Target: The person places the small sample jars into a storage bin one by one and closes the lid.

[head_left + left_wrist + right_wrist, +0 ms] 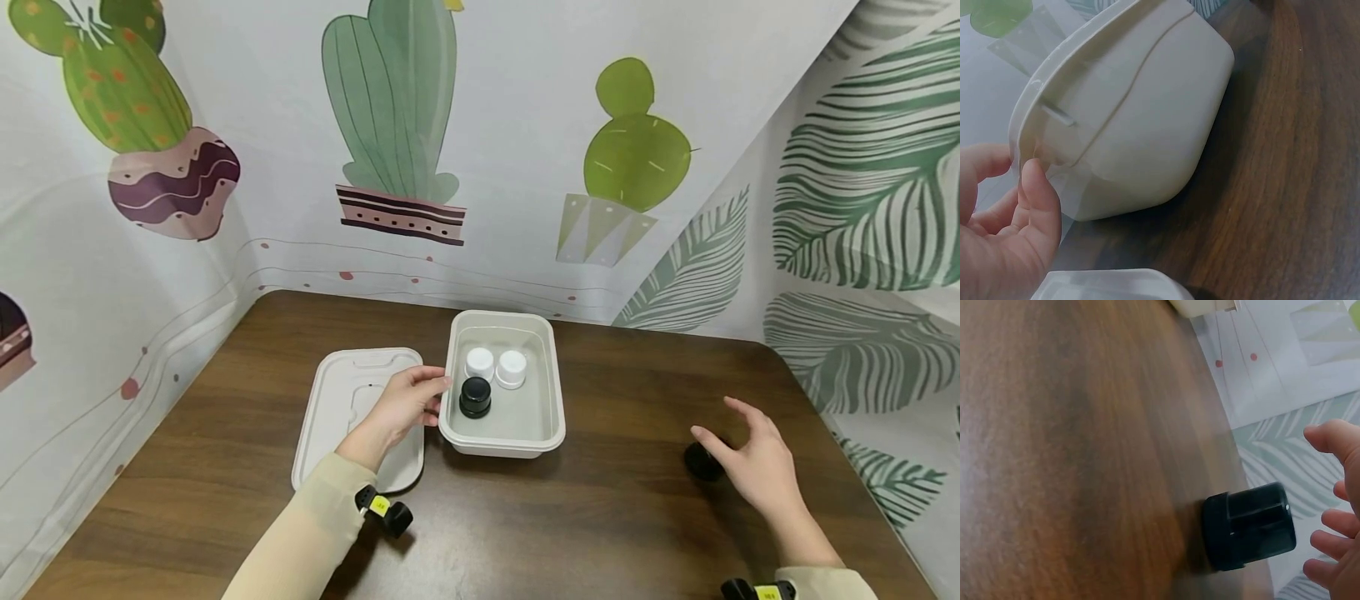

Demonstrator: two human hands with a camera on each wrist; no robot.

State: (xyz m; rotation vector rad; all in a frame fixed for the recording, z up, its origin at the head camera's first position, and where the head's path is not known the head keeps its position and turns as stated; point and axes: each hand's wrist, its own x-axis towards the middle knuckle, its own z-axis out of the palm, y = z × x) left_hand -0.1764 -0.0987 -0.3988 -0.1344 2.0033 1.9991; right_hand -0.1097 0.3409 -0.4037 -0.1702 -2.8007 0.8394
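My left hand (397,408) pinches the left rim of a pale grey plastic bin (525,421). In the left wrist view, the thumb and fingers of that hand (1000,256) close on the rim of the bin (1147,106). Inside the bin stand two short white round pieces (512,367) and a black stepped cylinder (476,396). A second black stepped cylinder (702,462) stands on the table at the right, wider at its base in the right wrist view. My right hand (761,471) is beside it, thumb and fingers spread, with a gap between them and the cylinder (1263,525).
A pale grey lid (322,433) lies flat on the brown wooden table (615,517), left of the bin and partly under my left hand in the head view. Behind the table hangs a white cloth (517,167) printed with cacti and leaves.
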